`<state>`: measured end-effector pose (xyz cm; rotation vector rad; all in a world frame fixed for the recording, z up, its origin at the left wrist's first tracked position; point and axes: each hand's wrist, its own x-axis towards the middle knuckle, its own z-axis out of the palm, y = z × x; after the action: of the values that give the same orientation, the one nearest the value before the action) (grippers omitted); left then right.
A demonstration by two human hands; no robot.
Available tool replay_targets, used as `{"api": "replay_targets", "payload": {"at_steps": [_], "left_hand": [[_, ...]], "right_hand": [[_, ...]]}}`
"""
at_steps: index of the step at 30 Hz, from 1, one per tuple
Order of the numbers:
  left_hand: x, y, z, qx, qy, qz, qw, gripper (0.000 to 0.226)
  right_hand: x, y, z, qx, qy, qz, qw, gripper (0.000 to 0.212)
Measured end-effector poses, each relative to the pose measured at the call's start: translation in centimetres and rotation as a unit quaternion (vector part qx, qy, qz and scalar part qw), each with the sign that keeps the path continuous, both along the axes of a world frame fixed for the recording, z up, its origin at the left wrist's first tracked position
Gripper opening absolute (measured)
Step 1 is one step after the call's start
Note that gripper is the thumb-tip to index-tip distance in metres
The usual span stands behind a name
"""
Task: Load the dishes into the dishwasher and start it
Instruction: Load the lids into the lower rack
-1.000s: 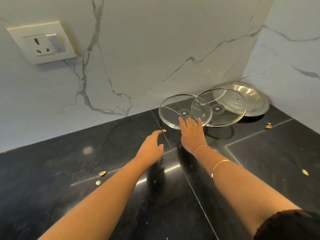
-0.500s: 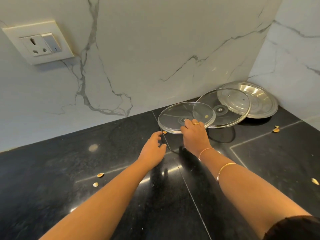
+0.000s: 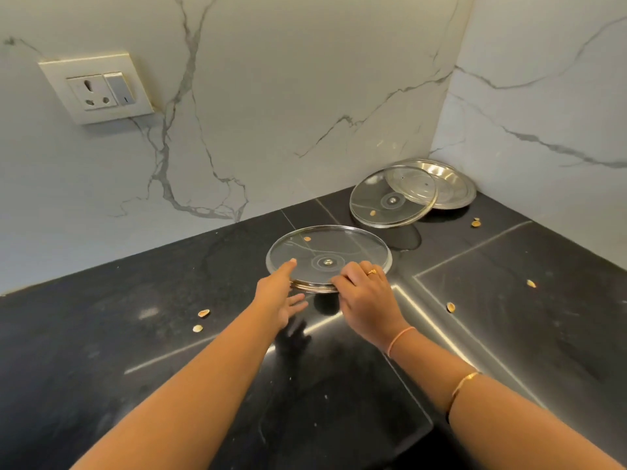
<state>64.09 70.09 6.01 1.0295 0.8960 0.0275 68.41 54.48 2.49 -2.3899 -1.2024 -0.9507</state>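
A round glass lid (image 3: 342, 244) with a steel rim is tilted up off the black countertop (image 3: 135, 334), its near edge raised. My right hand (image 3: 368, 298) grips that near rim, fingers curled over it. My left hand (image 3: 276, 296) is at the lid's left near edge. Its thumb lies on the glass and its straight fingers are spread just below the rim. A second glass lid (image 3: 376, 205) leans on a steel plate (image 3: 456, 188) in the back right corner.
Marble walls close the counter at the back and right. A wall socket with a switch (image 3: 98, 89) is at the upper left. Small nut shells (image 3: 203, 313) lie scattered on the counter, one on each glass lid.
My right hand has pulled the near glass lid off the second lid and toward me, raising its edge. My left hand has moved up to the lid's left rim.
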Motion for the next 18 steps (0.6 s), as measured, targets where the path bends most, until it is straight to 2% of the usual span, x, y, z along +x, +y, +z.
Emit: {"api": "replay_targets", "payload": {"at_steps": [2,9,15,18], "left_hand": [[-1.7,-0.7,0.1,-0.032,-0.018,-0.011,0.999,0.043],[-10.5,-3.5,3.1,-0.02,-0.067,-0.08,0.994,0.028],[-20.9,-6.1,3.0,0.01,-0.103,-0.196,0.975,0.041],[-25.5,-8.6,2.9,0.013,-0.095,-0.246,0.964,0.039]], "right_hand": [[-2.4,-0.8,0.4,-0.006,0.0,-0.008,1.0,0.012],[-13.3,-4.2,0.8,-0.007,0.013,-0.107,0.994,0.014],[-26.7,-7.0,0.2,0.018,0.023,-0.202,0.979,0.02],[-33.1,-8.7,-0.5,0.035,0.035,-0.258,0.965,0.018]]}}
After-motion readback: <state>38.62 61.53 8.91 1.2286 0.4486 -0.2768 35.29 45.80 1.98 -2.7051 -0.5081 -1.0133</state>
